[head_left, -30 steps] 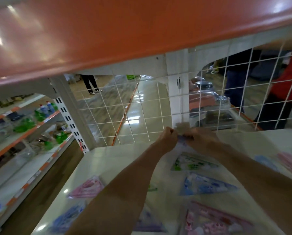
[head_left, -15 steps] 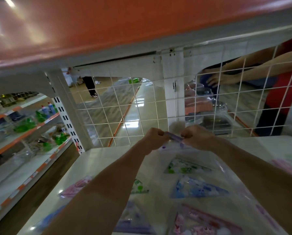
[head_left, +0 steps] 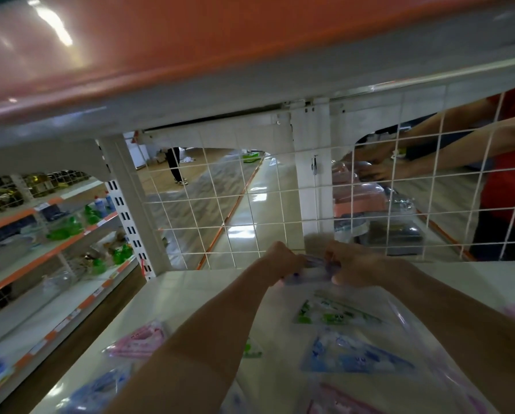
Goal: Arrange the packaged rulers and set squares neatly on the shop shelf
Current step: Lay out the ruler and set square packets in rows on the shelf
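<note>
Our left hand [head_left: 283, 261] and right hand [head_left: 350, 264] both pinch the top edge of the clear bag [head_left: 307, 276] with curled fingers.

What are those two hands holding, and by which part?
The left hand and right hand both pinch the top edge of a clear plastic packet.
</note>
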Demonstrator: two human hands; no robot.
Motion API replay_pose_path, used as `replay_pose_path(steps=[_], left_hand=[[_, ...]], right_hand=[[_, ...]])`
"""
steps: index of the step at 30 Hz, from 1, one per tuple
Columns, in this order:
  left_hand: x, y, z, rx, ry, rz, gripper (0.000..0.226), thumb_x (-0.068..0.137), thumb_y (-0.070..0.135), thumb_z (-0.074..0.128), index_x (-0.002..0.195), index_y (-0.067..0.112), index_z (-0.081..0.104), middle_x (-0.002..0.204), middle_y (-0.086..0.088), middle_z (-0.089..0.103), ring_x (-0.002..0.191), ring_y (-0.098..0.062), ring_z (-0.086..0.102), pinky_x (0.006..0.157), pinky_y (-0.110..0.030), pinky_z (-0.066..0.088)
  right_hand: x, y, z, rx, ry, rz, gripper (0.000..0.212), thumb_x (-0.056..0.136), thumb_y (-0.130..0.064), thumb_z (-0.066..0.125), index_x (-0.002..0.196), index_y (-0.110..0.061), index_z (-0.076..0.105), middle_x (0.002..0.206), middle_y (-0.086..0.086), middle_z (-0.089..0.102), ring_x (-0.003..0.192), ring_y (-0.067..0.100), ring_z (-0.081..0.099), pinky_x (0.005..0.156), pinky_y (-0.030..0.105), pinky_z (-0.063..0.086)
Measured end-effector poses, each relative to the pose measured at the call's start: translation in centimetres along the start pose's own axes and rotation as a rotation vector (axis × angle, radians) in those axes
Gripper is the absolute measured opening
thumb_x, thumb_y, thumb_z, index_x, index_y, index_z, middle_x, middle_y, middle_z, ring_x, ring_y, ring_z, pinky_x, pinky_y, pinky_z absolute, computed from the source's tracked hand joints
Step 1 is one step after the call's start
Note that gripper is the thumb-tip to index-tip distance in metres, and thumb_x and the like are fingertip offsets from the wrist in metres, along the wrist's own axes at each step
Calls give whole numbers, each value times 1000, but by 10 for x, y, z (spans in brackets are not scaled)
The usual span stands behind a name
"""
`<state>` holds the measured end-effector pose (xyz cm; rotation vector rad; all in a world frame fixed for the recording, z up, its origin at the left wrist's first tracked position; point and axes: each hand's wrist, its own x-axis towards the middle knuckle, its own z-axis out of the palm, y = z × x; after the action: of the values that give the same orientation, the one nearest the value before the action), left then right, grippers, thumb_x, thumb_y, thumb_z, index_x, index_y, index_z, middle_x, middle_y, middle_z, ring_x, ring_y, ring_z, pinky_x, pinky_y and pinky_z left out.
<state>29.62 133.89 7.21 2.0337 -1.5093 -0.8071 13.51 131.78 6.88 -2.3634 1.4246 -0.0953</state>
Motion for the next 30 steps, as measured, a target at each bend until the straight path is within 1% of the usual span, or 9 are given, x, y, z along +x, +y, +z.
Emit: replay_pose_path(steps=[3, 6, 8, 12, 17, 19, 24, 28, 30], left_hand=[[-5, 3, -5, 57, -67, 54, 30, 80, 31, 71, 91, 3, 64, 67, -8, 52, 54, -16, 47, 48, -23, 37], [-12, 8, -8, 147, -177, 93, 43, 79, 17, 73, 117, 4, 57, 94, -8, 54, 68, -15, 53, 55, -20, 43], [-13, 11, -6, 226, -200, 110, 51, 79, 10, 72, 125, 4, 51, 102, -8, 54, 73, -15, 58, 47, -14, 44], [-16, 18, 2, 366, -175, 147, 46, 81, 7, 70, 122, 0, 51, 79, -6, 53, 63, -15, 56, 32, -10, 37], [-16, 24, 6, 499, -172, 137, 38, 82, 5, 69, 115, -8, 54, 67, -7, 52, 54, -16, 55, 41, -16, 45], [-16, 24, 7, 529, -155, 145, 36, 81, 3, 68, 113, -9, 55, 63, -5, 51, 51, -14, 54, 46, -19, 47], [-15, 26, 7, 530, -179, 128, 36, 82, -1, 67, 114, -11, 54, 64, -6, 49, 76, -26, 64, 49, -20, 49], [-14, 25, 7, 535, -183, 123, 38, 82, -1, 67, 116, -9, 53, 67, -6, 48, 78, -25, 62, 54, -23, 50], [-13, 24, 6, 539, -209, 110, 38, 83, 0, 67, 117, -8, 52, 69, -6, 50, 89, -29, 67, 55, -23, 52]], right_hand=[[-3, 1, -4, -11, 14, -1, 26, 87, -12, 58, 107, -27, 47, 94, -2, 49, 80, 12, 49, 66, 23, 43], [-6, 1, -7, -31, 11, 18, 32, 84, -14, 62, 111, -26, 49, 103, -1, 55, 93, 17, 55, 83, 32, 50], [-8, 3, -10, -25, 20, 23, 33, 82, -16, 65, 110, -26, 51, 105, -1, 56, 95, 18, 56, 88, 36, 51], [-10, 5, -10, -40, 28, 25, 32, 83, -17, 65, 110, -24, 51, 103, -1, 56, 95, 18, 56, 87, 35, 50], [-10, 1, -9, -109, 29, 20, 30, 85, -17, 62, 111, -22, 48, 100, 0, 53, 92, 18, 53, 78, 29, 44], [-9, 0, -8, -120, 26, 16, 33, 85, -17, 63, 113, -21, 47, 100, 0, 52, 92, 19, 52, 80, 31, 44], [-7, 0, -8, -136, 21, -5, 36, 86, -17, 62, 117, -21, 45, 97, 0, 49, 90, 18, 51, 79, 31, 44], [-7, -1, -8, -168, 23, -18, 32, 88, -19, 62, 115, -21, 45, 93, -2, 47, 87, 16, 48, 75, 29, 40], [-7, -2, -9, -181, 14, -16, 31, 87, -19, 63, 113, -21, 46, 97, 0, 51, 89, 18, 51, 77, 29, 43]])
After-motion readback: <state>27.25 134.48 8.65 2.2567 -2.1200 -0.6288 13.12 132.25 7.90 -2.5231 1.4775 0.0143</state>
